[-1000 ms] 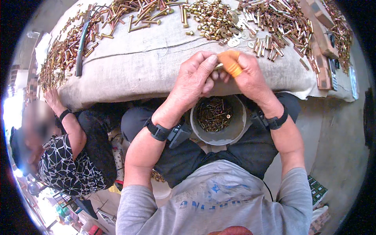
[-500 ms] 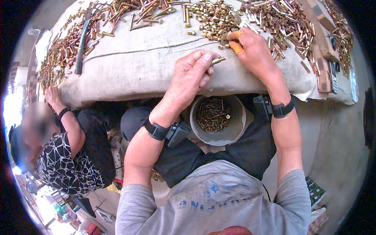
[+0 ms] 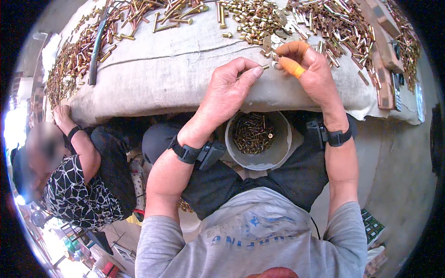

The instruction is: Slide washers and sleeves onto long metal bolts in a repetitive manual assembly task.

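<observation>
My left hand [image 3: 227, 90] is closed on a brass-coloured bolt [image 3: 265, 67], pinched between thumb and fingers with its end pointing right. Just beyond that end, my right hand [image 3: 317, 76] pinches a small round washer [image 3: 276, 65]. Orange covers sheathe its thumb and forefinger. Both hands are over the near part of the cloth-covered table [image 3: 153, 88]. Behind the fingers lie loose washers [image 3: 282, 33] beside a heap of short brass-coloured sleeves [image 3: 252, 21]. Most of the bolt is hidden in my left fingers.
Long bolts [image 3: 181, 21] lie at the back left, and slim metal tubes [image 3: 333, 28] at the back right near wooden blocks [image 3: 382, 51]. A dark cable [image 3: 95, 60] crosses the left side. Between my knees stands a bucket [image 3: 259, 164] of finished-looking bolts. A co-worker's hand [image 3: 61, 115] touches the left pile.
My right hand has come back from the washers toward me with a washer in its fingers. My left hand has moved slightly right, bringing the bolt's end close to the washer.
</observation>
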Available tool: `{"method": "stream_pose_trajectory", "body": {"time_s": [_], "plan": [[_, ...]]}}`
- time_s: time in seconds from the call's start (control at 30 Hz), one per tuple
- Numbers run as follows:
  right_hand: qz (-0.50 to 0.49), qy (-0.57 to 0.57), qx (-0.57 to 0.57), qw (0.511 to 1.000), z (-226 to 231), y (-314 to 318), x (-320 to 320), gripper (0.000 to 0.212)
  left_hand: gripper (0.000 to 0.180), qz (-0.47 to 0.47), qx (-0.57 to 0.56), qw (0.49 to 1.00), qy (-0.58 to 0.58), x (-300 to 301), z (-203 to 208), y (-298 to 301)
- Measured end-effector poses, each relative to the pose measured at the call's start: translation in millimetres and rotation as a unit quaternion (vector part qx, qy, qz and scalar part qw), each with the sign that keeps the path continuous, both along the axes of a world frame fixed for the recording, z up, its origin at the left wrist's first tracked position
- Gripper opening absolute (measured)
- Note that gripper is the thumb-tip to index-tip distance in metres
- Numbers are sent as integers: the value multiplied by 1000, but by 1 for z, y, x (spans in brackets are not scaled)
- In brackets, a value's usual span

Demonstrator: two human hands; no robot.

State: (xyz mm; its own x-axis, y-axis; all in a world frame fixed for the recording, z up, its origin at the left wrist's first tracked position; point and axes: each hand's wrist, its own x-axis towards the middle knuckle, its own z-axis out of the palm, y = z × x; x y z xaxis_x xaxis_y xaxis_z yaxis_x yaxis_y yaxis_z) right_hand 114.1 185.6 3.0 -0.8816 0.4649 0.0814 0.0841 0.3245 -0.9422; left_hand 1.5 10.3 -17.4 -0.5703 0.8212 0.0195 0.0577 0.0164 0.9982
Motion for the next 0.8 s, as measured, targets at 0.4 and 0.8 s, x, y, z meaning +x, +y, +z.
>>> {"method": "stream_pose_trajectory", "body": {"time_s": [0.4,0.8], "plan": [[58,41,-84,994,-8,-16,6,19,19,-39,5,999,24,0,0,0],[20,15,49,998,-9,-28,4,36,18,-25,13,988,153,6,11,-6]]}}
